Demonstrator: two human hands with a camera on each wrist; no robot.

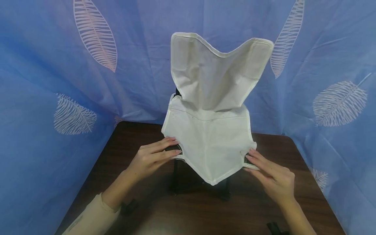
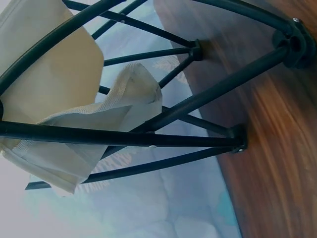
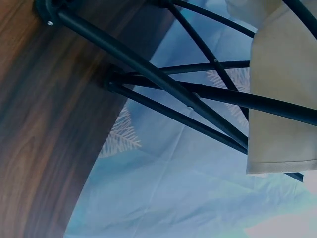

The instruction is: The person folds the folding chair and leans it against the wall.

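A white fabric camp chair seat [image 1: 205, 140], its winged back panel [image 1: 217, 71] standing upright, hangs over a dark tubular frame. My left hand [image 1: 149, 160] grips the seat's front left corner, fingers on top around a black patch [image 1: 176, 149]; its thumb is hidden. At the front right corner my right hand [image 1: 274, 176] pinches the edge by another black patch [image 1: 247, 159]. Dark poles [image 2: 228, 84] cross under pale cloth [image 2: 133, 94] in the left wrist view. The right wrist view shows poles [image 3: 119, 49] beside a hemmed cloth edge [image 3: 282, 134]. Neither wrist view shows a hand.
The chair stands on a dark wood-grain table [image 1: 188, 215]. Blue curtains [image 1: 141, 58] with white leaf prints surround its back and sides. A small dark item shows near each wrist, one [image 1: 129, 207] at the left and one [image 1: 276, 228] at the right.
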